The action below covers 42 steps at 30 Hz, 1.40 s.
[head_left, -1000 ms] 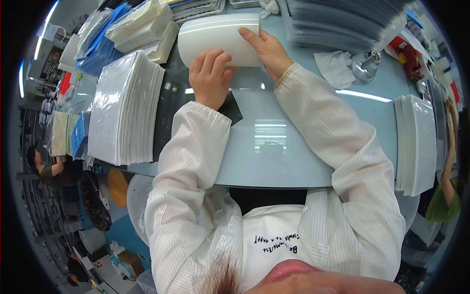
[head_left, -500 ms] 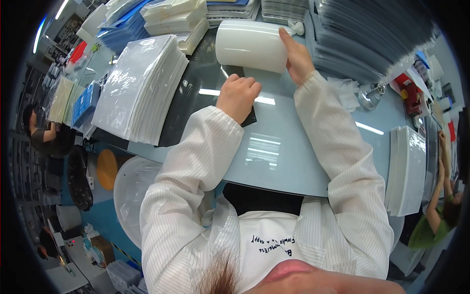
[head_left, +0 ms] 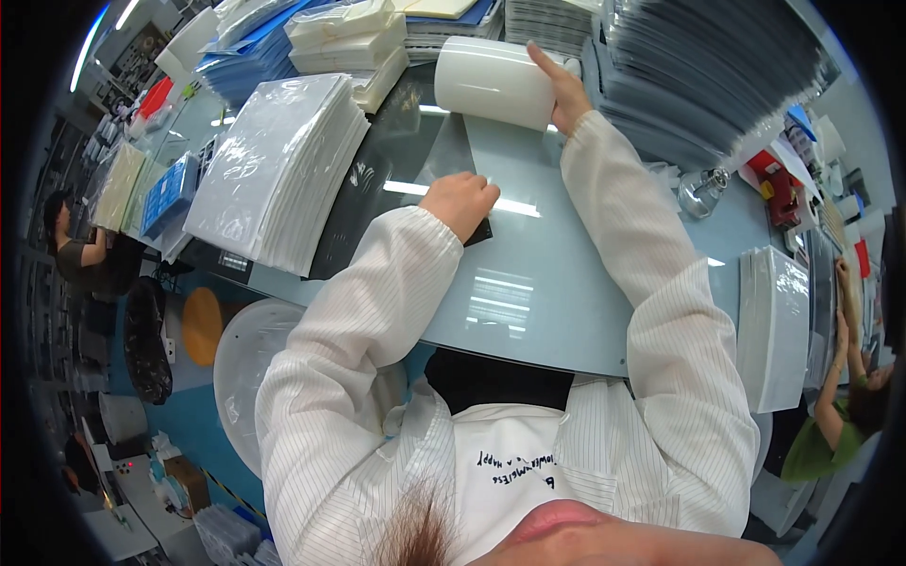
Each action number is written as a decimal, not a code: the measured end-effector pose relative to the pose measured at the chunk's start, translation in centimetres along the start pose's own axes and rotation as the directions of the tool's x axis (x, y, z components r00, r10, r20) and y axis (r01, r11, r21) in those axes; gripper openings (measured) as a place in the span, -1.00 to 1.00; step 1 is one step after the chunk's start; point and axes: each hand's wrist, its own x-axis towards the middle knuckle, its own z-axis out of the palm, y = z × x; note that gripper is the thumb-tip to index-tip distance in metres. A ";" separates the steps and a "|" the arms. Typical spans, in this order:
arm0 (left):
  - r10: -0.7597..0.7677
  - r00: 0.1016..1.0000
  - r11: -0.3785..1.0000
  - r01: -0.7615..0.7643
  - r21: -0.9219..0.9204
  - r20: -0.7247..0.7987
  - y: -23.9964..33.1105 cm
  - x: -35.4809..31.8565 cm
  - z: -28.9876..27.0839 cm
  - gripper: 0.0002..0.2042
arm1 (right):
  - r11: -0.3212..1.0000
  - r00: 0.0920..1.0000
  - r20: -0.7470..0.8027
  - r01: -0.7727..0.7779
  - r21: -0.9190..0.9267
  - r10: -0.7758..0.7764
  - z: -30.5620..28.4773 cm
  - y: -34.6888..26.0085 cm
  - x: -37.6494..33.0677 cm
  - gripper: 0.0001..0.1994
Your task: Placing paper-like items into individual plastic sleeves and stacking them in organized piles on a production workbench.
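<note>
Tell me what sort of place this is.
Likely a workshop or factory floor: a glossy white cylindrical roll, a thick stack of glossy white rectangular sheets, and another person in a green top at far right.

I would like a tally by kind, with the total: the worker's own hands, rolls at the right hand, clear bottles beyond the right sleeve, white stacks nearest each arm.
Left hand and right hand: 2
White roll: 1
Clear bottle: 1
Left white stack and right white stack: 2
Total: 6
</note>
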 end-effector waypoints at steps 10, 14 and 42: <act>0.240 0.968 0.971 -0.239 -0.029 0.073 7.0 -12.5 -5.5 -0.92 | 1.000 0.996 0.084 0.012 0.005 -0.012 0.3 -0.6 0.0 -0.35; 0.241 0.970 0.963 -0.233 -0.137 0.043 10.3 -15.8 -7.2 -0.91 | 0.986 0.993 0.118 -0.018 0.167 -0.002 -2.7 -1.6 2.9 -0.38; -0.141 0.947 0.987 0.159 -0.038 0.289 11.6 -25.6 7.6 -0.45 | 0.237 0.567 0.027 0.387 -0.891 -0.823 -1.0 -1.7 -3.9 -0.17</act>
